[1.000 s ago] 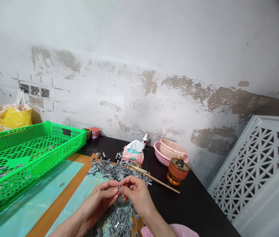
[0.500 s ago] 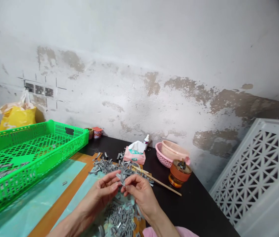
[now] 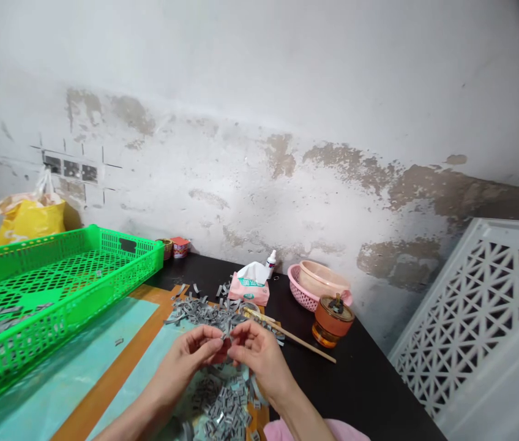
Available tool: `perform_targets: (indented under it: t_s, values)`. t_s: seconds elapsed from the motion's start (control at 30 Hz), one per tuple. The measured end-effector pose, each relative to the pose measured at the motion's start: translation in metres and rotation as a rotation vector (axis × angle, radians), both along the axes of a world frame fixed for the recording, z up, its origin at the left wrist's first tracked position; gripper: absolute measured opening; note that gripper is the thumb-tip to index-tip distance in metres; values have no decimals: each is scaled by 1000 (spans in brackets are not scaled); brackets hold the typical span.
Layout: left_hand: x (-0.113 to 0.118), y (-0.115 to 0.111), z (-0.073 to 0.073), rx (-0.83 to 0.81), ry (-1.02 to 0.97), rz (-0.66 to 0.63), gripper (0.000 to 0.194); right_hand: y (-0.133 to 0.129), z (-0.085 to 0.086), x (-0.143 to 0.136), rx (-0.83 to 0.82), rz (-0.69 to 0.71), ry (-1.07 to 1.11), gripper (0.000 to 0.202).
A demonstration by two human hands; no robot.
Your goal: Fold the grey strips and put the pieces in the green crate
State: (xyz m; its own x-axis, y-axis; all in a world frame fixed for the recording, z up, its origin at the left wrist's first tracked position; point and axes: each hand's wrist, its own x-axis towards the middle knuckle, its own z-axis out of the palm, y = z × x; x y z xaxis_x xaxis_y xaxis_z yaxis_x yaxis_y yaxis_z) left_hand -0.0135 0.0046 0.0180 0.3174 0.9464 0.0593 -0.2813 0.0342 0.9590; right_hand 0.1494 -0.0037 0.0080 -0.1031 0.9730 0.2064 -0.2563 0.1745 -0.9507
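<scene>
My left hand [image 3: 195,352] and my right hand [image 3: 256,352] meet at the lower centre, fingertips almost touching. Between them is a small grey strip [image 3: 226,336], pinched by the fingers of both hands and partly covered by them. Beyond the hands lies a heap of grey strips [image 3: 204,311]. Below and between my wrists is a pile of small grey clip-like pieces [image 3: 227,407] on the light-blue sheet [image 3: 138,361].
A green crate [image 3: 117,278] with grey pieces stands left. A tissue pack [image 3: 249,289], white bottle [image 3: 271,263], pink baskets [image 3: 303,288], amber jar [image 3: 333,321] and wooden stick [image 3: 305,343] lie beyond and right. A white lattice panel [image 3: 466,324] stands far right.
My left hand's fingers have closed in on the strip, and both hands' fingertips have come closer together. The strip has tipped and is now more hidden. The view has shifted slightly.
</scene>
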Motion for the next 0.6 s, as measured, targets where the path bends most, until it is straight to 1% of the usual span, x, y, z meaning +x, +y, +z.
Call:
perform_targets:
  t_s: [0.07,0.17,0.23,0.37,0.5,0.6]
  values:
    - [0,0,0,-6,20,-71,27,0,1,2,-21,26,32,40]
    - [0,2,-5,-7,41,-172,27,-2,6,5,-54,80,-12,35]
    - [0,4,-8,-11,51,-165,27,-4,10,6,-74,100,-32,32]
    - [-3,7,-10,-38,112,-92,25,-6,14,10,-102,125,-77,29]
    - [-4,7,-10,-44,98,-101,23,-4,10,11,-148,82,-86,33]
    - [-2,5,-8,-41,85,-102,28,-2,6,9,-162,49,-58,38]
